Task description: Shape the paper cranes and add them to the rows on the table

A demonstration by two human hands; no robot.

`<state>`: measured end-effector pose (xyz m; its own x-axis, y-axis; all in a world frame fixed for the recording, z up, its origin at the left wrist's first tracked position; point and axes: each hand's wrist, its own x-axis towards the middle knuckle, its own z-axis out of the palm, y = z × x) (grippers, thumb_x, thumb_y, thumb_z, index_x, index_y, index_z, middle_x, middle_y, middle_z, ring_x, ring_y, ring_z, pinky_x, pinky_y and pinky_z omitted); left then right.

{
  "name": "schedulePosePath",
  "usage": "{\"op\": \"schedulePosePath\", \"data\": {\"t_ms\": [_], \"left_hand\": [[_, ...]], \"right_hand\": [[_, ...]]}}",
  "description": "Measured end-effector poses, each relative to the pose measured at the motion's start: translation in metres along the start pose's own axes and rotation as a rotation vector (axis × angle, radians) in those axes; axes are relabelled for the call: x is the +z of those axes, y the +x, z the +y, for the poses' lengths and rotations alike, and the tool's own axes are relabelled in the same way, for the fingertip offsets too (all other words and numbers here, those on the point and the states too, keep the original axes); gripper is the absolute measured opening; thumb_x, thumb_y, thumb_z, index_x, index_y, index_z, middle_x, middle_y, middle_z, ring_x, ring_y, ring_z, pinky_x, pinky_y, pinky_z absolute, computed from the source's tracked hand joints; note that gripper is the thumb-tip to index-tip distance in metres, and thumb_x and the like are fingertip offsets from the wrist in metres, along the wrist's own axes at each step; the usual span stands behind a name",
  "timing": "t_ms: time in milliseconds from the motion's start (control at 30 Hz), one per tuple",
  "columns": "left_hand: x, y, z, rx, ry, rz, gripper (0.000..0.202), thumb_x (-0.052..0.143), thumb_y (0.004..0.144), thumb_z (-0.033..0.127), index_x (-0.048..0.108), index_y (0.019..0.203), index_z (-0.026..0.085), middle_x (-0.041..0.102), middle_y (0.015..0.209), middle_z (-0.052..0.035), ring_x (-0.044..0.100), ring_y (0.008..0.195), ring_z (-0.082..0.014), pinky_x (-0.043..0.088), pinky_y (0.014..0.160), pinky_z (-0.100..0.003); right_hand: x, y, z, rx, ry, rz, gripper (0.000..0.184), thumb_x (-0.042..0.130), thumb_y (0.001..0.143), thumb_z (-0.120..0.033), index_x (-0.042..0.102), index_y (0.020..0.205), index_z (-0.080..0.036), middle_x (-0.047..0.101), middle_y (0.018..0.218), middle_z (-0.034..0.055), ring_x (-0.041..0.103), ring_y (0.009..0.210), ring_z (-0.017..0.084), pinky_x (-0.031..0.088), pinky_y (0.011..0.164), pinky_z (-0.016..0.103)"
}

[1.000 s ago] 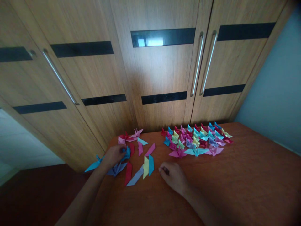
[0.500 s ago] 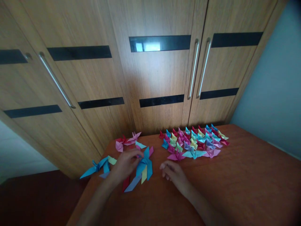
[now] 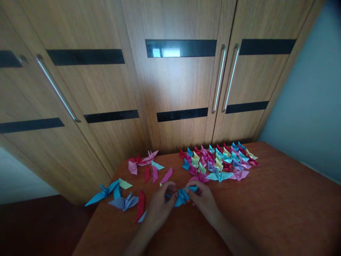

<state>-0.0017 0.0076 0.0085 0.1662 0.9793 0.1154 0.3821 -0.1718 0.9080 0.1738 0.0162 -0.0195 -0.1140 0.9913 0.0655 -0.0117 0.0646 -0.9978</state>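
**Item:** blue paper crane [image 3: 182,196], folded and small. It sits at the near middle of the table [image 3: 279,213], between the two hands. Whether it rests on the wood or is lifted just clear cannot be told.

**Left hand** [image 3: 160,208]: palm down, fingers curled in, with the fingertips pinching the crane's left end.

**Right hand** [image 3: 204,200]: palm down, thumb and forefinger closed on the crane's right end. The two hands almost meet over the paper.

**Just left of the hands:**
- red folded strip [image 3: 140,206], lying flat
- corner of a lavender strip [image 3: 142,217], showing at the left wrist
- lavender crane [image 3: 124,202], next outward, wings spread
- long blue crane [image 3: 102,192], at the table's left edge and partly over it
- pale green piece [image 3: 124,184], just beside the long blue crane

**Behind the hands, to the left:**
- loose flat pieces, well apart from one another: two pink strips [image 3: 166,175], a red piece [image 3: 147,174] and a teal piece [image 3: 157,165]
- small cluster of pink and red cranes [image 3: 141,160], beyond those pieces near the table's far edge

**Behind the hands, to the right:**
- massed rows of cranes [image 3: 218,160] in red, pink, blue, yellow and lavender, packed close together
- three larger cranes with spread wings along the front of the rows; the middle one is light blue [image 3: 220,175]

**Backdrop:** wooden wardrobe doors [image 3: 176,81] with dark bands and metal bar handles [image 3: 218,80], standing against the table's far edge.
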Motion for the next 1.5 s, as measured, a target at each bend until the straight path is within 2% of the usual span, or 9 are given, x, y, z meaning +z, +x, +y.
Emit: {"op": "schedulePosePath", "data": {"t_ms": [133, 333, 467, 533, 667, 933, 1267, 1400, 1500], "left_hand": [[0.001, 0.0, -0.01, -0.033, -0.062, -0.116, 0.014, 0.054, 0.08, 0.028, 0.064, 0.079, 0.018, 0.065, 0.075, -0.002, 0.058, 0.072, -0.0179, 0.043, 0.067, -0.025], [0.0, -0.004, -0.005, -0.022, -0.007, -0.132, 0.018, 0.051, 0.081, 0.027, 0.066, 0.078, 0.018, 0.063, 0.073, -0.0014, 0.055, 0.071, -0.0174, 0.039, 0.065, -0.024], [-0.002, -0.006, -0.002, -0.038, 0.038, -0.199, 0.015, 0.053, 0.079, 0.024, 0.066, 0.078, 0.019, 0.062, 0.071, -0.0008, 0.055, 0.069, -0.0169, 0.038, 0.062, -0.024], [-0.004, -0.005, -0.001, -0.046, -0.014, -0.231, 0.016, 0.054, 0.08, 0.027, 0.067, 0.077, 0.018, 0.062, 0.07, -0.0007, 0.054, 0.068, -0.0163, 0.037, 0.062, -0.024], [-0.007, -0.003, 0.0, -0.139, -0.28, -0.237, 0.023, 0.058, 0.08, 0.037, 0.067, 0.077, 0.016, 0.063, 0.07, -0.0014, 0.054, 0.067, -0.0151, 0.039, 0.063, -0.024], [0.003, -0.009, 0.002, -0.224, -0.774, -0.21, 0.02, 0.061, 0.082, 0.032, 0.068, 0.084, 0.013, 0.065, 0.075, -0.0056, 0.057, 0.07, -0.0134, 0.044, 0.068, -0.024], [0.008, -0.009, -0.006, -0.32, -0.956, -0.104, 0.017, 0.068, 0.077, 0.029, 0.065, 0.072, 0.013, 0.064, 0.067, -0.0026, 0.057, 0.06, -0.0102, 0.045, 0.059, -0.021], [0.008, -0.008, -0.006, -0.34, -0.964, -0.083, 0.019, 0.07, 0.076, 0.031, 0.063, 0.07, 0.014, 0.061, 0.062, -0.0001, 0.055, 0.058, -0.0095, 0.044, 0.058, -0.02], [0.006, -0.006, -0.006, -0.344, -0.871, -0.106, 0.02, 0.07, 0.075, 0.033, 0.064, 0.074, 0.014, 0.062, 0.067, -0.0009, 0.056, 0.061, -0.0093, 0.042, 0.059, -0.02]], "right_hand": [[0.001, -0.001, 0.0, -0.021, -0.011, -0.008, 0.021, 0.062, 0.075, -0.041, 0.059, 0.077, -0.02, 0.058, 0.068, -0.0006, 0.057, 0.059, 0.014, 0.046, 0.046, 0.022], [0.0, -0.003, 0.002, -0.031, -0.13, -0.146, 0.009, 0.058, 0.076, -0.026, 0.063, 0.078, -0.018, 0.062, 0.071, -0.0004, 0.058, 0.064, 0.014, 0.047, 0.056, 0.023], [-0.002, -0.006, -0.002, -0.047, -0.23, -0.208, 0.015, 0.056, 0.08, -0.029, 0.066, 0.077, -0.018, 0.063, 0.068, 0.0001, 0.058, 0.063, 0.013, 0.044, 0.057, 0.023], [-0.004, -0.007, -0.005, -0.021, -0.17, -0.24, 0.021, 0.057, 0.081, -0.035, 0.067, 0.076, -0.017, 0.062, 0.065, 0.0001, 0.057, 0.061, 0.013, 0.043, 0.056, 0.023], [-0.007, -0.007, -0.011, 0.104, 0.135, -0.272, 0.028, 0.06, 0.08, -0.043, 0.067, 0.079, -0.016, 0.063, 0.068, 0.0012, 0.057, 0.061, 0.012, 0.044, 0.056, 0.022], [-0.008, -0.008, -0.011, 0.18, 0.554, -0.199, 0.023, 0.07, 0.075, -0.037, 0.066, 0.072, -0.015, 0.062, 0.064, 0.0002, 0.054, 0.056, 0.008, 0.039, 0.052, 0.018], [-0.005, -0.006, 0.0, 0.207, 0.605, -0.075, 0.021, 0.075, 0.07, -0.034, 0.065, 0.066, -0.016, 0.06, 0.06, -0.002, 0.052, 0.052, 0.006, 0.04, 0.049, 0.017], [-0.006, -0.005, -0.001, 0.222, 0.62, -0.088, 0.02, 0.074, 0.071, -0.033, 0.064, 0.068, -0.016, 0.058, 0.06, -0.0036, 0.05, 0.052, 0.005, 0.039, 0.049, 0.016], [-0.007, -0.006, -0.004, 0.236, 0.599, -0.149, 0.019, 0.076, 0.069, -0.03, 0.065, 0.078, -0.018, 0.061, 0.069, -0.0028, 0.055, 0.059, 0.007, 0.042, 0.053, 0.017]]}}
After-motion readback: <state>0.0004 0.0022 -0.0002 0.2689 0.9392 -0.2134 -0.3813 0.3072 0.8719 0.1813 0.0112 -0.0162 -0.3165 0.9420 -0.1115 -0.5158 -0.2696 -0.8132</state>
